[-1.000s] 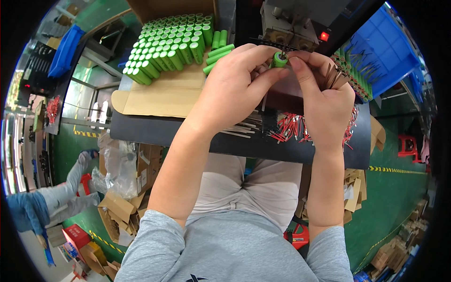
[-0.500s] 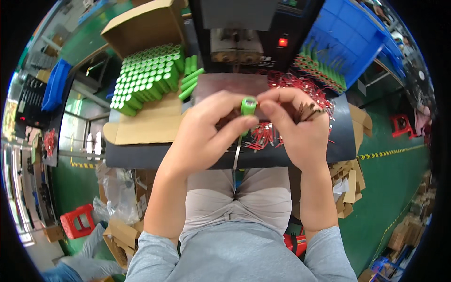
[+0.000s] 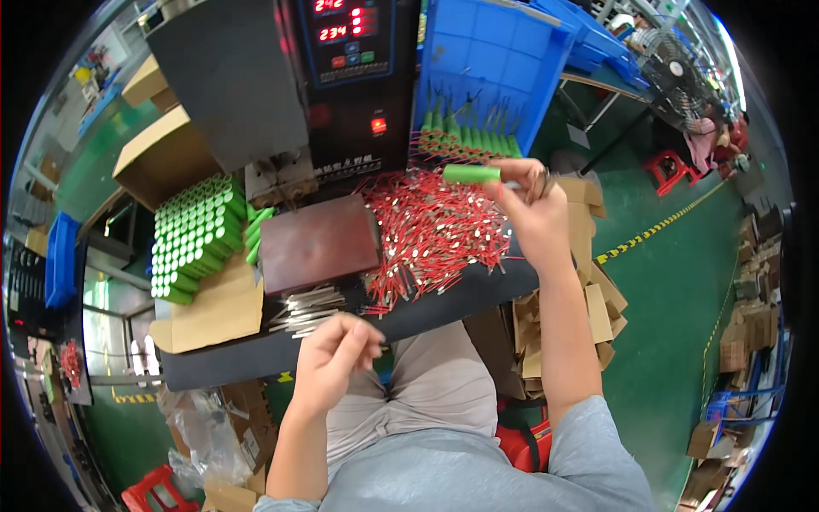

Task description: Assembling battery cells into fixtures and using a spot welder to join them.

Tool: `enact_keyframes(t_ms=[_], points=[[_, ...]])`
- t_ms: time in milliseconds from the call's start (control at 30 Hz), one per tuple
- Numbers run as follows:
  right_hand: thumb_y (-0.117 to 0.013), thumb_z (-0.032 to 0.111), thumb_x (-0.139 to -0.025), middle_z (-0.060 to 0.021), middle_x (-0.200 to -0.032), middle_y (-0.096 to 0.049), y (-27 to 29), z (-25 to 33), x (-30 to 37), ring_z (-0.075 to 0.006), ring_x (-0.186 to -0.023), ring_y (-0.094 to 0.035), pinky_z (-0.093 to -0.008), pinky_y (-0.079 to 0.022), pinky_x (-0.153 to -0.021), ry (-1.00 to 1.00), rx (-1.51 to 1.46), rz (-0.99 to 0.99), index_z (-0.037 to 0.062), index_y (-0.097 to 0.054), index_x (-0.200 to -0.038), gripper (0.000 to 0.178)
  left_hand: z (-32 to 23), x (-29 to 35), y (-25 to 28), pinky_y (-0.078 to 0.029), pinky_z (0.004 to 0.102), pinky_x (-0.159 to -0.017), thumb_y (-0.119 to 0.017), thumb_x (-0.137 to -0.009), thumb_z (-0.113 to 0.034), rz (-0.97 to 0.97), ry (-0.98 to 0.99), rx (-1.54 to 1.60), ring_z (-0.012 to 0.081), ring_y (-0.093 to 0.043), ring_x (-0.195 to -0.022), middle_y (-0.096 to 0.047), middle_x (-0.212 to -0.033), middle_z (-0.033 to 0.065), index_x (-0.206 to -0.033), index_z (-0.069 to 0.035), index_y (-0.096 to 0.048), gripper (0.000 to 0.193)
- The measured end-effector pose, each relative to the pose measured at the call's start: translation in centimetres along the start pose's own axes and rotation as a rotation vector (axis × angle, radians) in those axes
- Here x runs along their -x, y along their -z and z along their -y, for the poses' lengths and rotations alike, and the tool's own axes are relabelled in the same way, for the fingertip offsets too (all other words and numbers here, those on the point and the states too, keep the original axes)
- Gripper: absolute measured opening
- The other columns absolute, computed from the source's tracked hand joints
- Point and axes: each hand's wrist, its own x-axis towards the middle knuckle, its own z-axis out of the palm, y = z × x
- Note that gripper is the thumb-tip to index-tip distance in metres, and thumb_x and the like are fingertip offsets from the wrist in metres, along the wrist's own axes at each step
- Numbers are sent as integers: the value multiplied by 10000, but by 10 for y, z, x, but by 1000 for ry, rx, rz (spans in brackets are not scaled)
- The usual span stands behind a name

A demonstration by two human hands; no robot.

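My right hand (image 3: 531, 211) is raised to the right of the bench and holds a green cylindrical battery cell (image 3: 471, 174) lying sideways, close to the blue bin (image 3: 495, 60) where more green cells (image 3: 465, 136) stand. My left hand (image 3: 334, 354) hovers at the near edge of the dark bench (image 3: 256, 358), fingers curled, just below a small heap of thin metal strips (image 3: 303, 309); I cannot tell if it pinches one. A pile of red wires with metal tabs (image 3: 426, 235) lies between the two hands.
A black welding machine with a red digit display (image 3: 345, 77) stands at the back. A brown pad (image 3: 317, 243) lies in front of it. An open cardboard box of upright green cells (image 3: 194, 237) sits at the left. Cardboard scraps (image 3: 589, 282) are stacked at the right.
The two hands, which held the green cell together over the bench, have parted. My right hand has carried the cell up and right toward the blue bin; my left has dropped to the bench edge.
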Motion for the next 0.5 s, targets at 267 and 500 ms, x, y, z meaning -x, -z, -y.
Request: enact_keyframes(t_ms=[267,500], points=[[-869,213,-864,-189,-960,-769,-15,-70,-81,-361,-911,-759,-418,-587,-772,319,748,-256,24,-715,-1069,319,-44,44,13,-447,311,-473,-707,-889,28,286,-456,364,188,-584,-559,-653,-768,108,-799,-13,-603,143],[-848,273,-881,-195,-914,-746,-26,-81,-102,-421,-894,-720,-490,-560,-751,283,835,-176,53,-690,-1010,299,-147,68,13,-472,283,-525,-696,-1013,-149,927,-762,374,160,-598,-605,-645,-841,39,-1263,-138,-652,255]])
